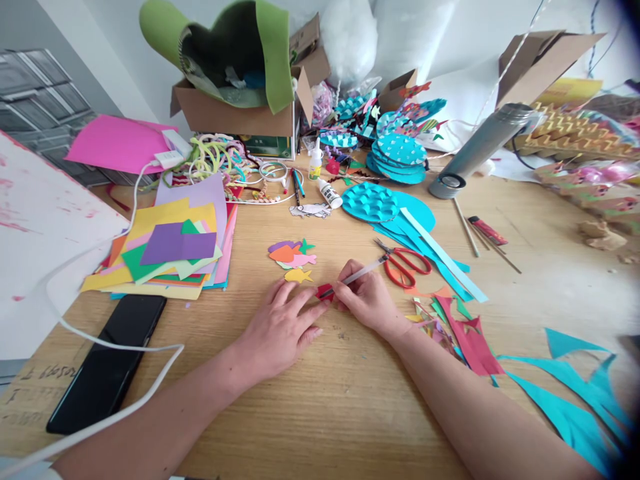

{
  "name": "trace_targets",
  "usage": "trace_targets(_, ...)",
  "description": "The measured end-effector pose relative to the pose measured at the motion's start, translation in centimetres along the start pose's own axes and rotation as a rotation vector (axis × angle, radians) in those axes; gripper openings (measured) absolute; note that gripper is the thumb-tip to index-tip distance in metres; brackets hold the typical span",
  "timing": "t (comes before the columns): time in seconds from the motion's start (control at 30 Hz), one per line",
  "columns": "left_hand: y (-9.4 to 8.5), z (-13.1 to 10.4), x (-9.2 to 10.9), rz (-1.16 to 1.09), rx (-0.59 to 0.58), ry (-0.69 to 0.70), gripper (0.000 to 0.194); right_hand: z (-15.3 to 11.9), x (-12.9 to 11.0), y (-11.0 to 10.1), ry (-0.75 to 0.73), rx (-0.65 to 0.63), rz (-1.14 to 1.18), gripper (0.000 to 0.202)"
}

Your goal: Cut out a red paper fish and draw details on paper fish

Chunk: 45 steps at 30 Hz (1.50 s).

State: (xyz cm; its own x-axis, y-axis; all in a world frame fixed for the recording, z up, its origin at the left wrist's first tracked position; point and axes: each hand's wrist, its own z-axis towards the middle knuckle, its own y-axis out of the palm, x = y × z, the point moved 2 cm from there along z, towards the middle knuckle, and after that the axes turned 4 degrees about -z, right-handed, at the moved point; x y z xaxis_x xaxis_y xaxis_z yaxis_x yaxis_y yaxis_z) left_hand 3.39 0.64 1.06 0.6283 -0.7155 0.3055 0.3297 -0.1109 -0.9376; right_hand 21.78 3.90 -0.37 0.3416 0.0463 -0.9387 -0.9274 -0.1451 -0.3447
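Note:
My right hand (367, 297) grips a pen (364, 269) with a clear barrel, its tip down at a small red paper piece (325, 292). Flat on the table, my left hand (285, 323) has its fingers spread, with fingertips touching that red piece. Just beyond the left fingers lies a yellow paper fish (299, 275). Behind it is a small pile of paper fish cutouts, among them an orange fish (285, 253), with a green paper starfish (306, 246) at the side. Red-handled scissors (404, 265) lie to the right of the pen. My palm hides part of the red piece's surroundings.
Left are stacked coloured papers (177, 243), a black phone (107, 363) and a white cable (150, 348). Paper scraps (473, 340) and blue offcuts (575, 393) lie right. Farther back are glue bottles (330, 194), blue discs (370, 203), a metal flask (483, 150) and a cardboard box (235, 115).

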Motion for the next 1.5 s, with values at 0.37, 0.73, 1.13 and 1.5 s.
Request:
trace_targets(0.37, 0.03, -0.05, -0.02, -0.005, -0.002, -0.003, 0.042, 0.03, 0.13, 0.05, -0.024, -0.002, -0.005, 0.012)
trace_targets(0.73, 0.05, -0.05, -0.01, -0.011, -0.008, -0.006, 0.043, -0.04, 0.09, 0.06, -0.004, -0.003, 0.013, 0.012)
trace_targets(1.13, -0.06, 0.0, 0.01, 0.004, -0.002, -0.004, 0.041, 0.1, -0.2, -0.12, 0.013, 0.053, 0.014, 0.013)
trace_targets(1.5, -0.07, -0.01, 0.03, -0.006, -0.007, -0.008, 0.041, 0.08, -0.08, -0.12, 0.021, 0.054, 0.015, 0.013)
